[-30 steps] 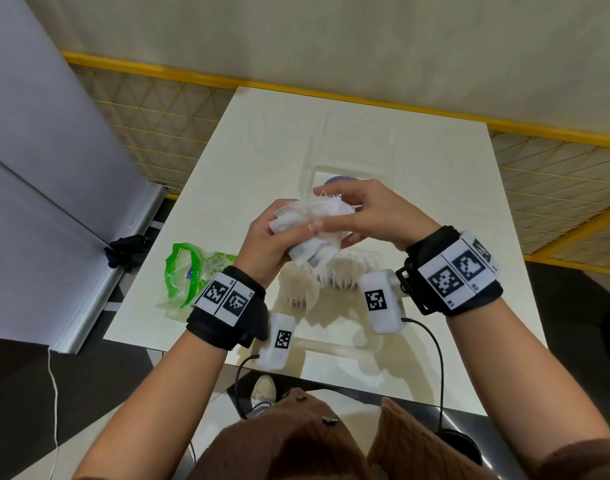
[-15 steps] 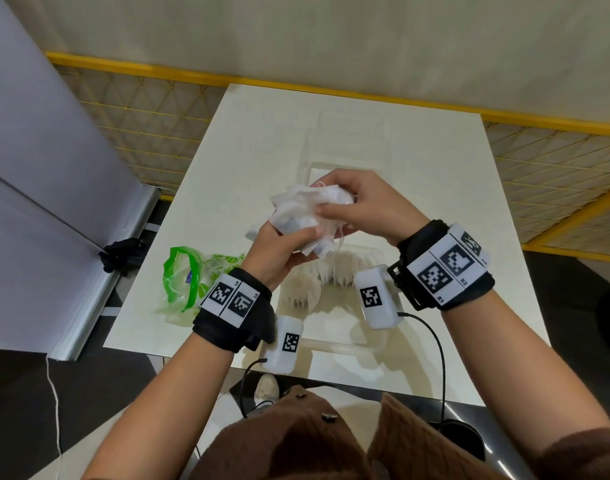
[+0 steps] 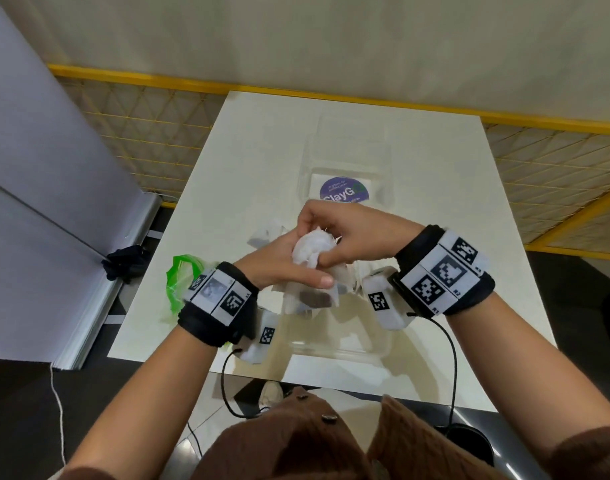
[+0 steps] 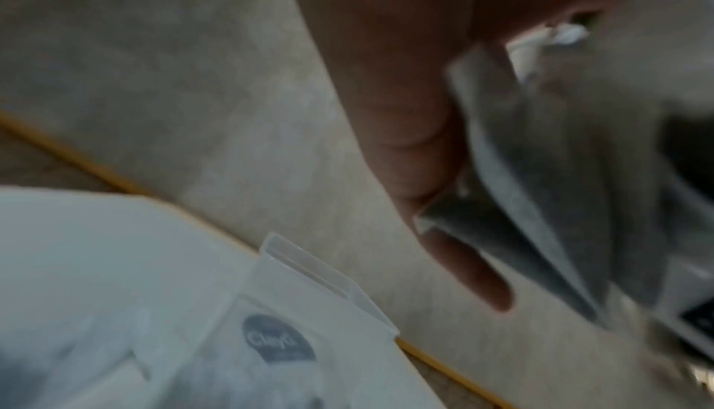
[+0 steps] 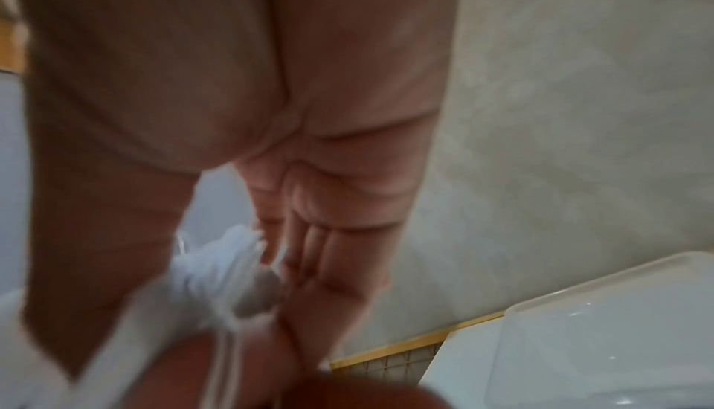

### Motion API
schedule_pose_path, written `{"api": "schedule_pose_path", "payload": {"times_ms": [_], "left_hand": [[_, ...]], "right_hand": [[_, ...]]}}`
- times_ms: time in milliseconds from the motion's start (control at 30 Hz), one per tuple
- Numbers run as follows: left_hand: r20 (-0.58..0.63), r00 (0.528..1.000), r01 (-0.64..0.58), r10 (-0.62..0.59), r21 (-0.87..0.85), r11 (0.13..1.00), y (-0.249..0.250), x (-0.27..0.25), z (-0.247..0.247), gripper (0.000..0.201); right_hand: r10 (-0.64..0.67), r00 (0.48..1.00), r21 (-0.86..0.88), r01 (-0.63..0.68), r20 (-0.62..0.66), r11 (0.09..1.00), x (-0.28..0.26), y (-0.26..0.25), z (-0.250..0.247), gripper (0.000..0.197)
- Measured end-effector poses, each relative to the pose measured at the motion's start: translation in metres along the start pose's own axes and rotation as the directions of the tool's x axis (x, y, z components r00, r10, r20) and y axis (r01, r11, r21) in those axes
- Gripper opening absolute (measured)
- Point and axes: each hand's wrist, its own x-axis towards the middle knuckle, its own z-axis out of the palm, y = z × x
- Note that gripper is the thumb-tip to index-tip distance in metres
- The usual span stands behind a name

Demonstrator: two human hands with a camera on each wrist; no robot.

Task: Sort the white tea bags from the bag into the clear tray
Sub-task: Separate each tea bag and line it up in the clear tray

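A bunch of white tea bags [image 3: 312, 251] is held in both hands above the clear tray [image 3: 345, 349].

The left hand [image 3: 279, 261] has its grip clamped around the bunch from below; the right hand [image 3: 352, 237] pinches the top of it, grip closed on the paper. Left of the tray, a green-edged plastic bag [image 3: 179, 285] lies on the white tabletop [image 3: 255, 147]; beyond the tray sits a clear lid [image 3: 345, 178] with a purple label.

Place: a fenced recording or test space, not a home.
Table [image 3: 248, 174]: plain white, set against a bare pale wall [image 3: 331, 36].
Barrier: yellow mesh fence [image 3: 134, 140] behind it.
Partition: grey panel [image 3: 37, 150] at left.
Gear: coded wristbands [image 3: 442, 271], trailing cables [image 3: 450, 375].
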Motion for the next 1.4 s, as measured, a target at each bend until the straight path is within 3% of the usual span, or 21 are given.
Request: {"api": "schedule_pose_path", "payload": {"times_ms": [100,233,333,500,567,633,733,900,1100,1267,1333,1400], "left_hand": [[-0.083,0.997,-0.013,-0.004,-0.198,0.980,-0.007,0.002,0.004,0.064],[-0.235,0.962,0.009,-0.139,-0.481,0.877,-0.013,0.006,0.004,0.044],[-0.274,0.944,-0.032,-0.185,-0.633,0.773,-0.008,0.006,0.004,0.016],[-0.250,0.941,-0.016,-0.228,-0.707,0.707,-0.008,0.003,-0.001,0.056],[-0.256,0.947,-0.054,-0.192,-0.720,0.692,-0.008,0.000,-0.001,0.059],[-0.291,0.943,-0.079,-0.160,-0.665,0.743,-0.012,-0.002,-0.003,0.064],[-0.327,0.930,-0.074,-0.167,-0.612,0.787,-0.014,-0.003,-0.005,0.043],[-0.379,0.901,-0.074,-0.210,-0.612,0.788,-0.009,-0.003,-0.003,0.056],[-0.404,0.888,-0.085,-0.221,-0.616,0.783,-0.011,-0.002,-0.006,0.053],[-0.438,0.878,-0.116,-0.193,-0.587,0.802,-0.009,-0.003,-0.007,0.040],[-0.422,0.891,-0.109,-0.170,-0.561,0.820,-0.010,-0.003,-0.005,0.045],[-0.399,0.903,-0.096,-0.159,-0.549,0.830,-0.007,-0.003,-0.002,0.045]], "right_hand": [[0.005,0.982,0.140,0.023,-0.191,0.990,0.000,0.002,-0.002,0.039],[0.073,0.879,0.213,0.034,-0.471,0.976,-0.001,0.010,0.001,0.038],[0.159,0.892,0.289,-0.033,-0.424,0.957,-0.004,0.017,0.006,0.046],[0.166,0.893,0.350,-0.010,-0.418,0.937,0.001,0.022,0.017,0.031],[0.192,0.880,0.385,-0.012,-0.434,0.923,0.003,0.026,0.017,0.024],[0.203,0.878,0.422,-0.001,-0.433,0.906,0.003,0.029,0.017,0.017],[0.193,0.899,0.486,0.025,-0.394,0.874,0.003,0.028,0.018,0.004],[0.171,0.948,0.530,-0.003,-0.269,0.848,0.003,0.021,0.021,0.019],[0.129,0.929,0.546,0.088,-0.348,0.833,0.003,0.022,0.022,0.018],[0.193,0.914,0.538,0.033,-0.358,0.843,0.006,0.019,0.025,0.011],[0.207,0.913,0.541,0.017,-0.351,0.841,0.009,0.017,0.023,0.023],[0.172,0.927,0.439,-0.009,-0.333,0.899,0.013,0.014,0.021,0.042]]}}
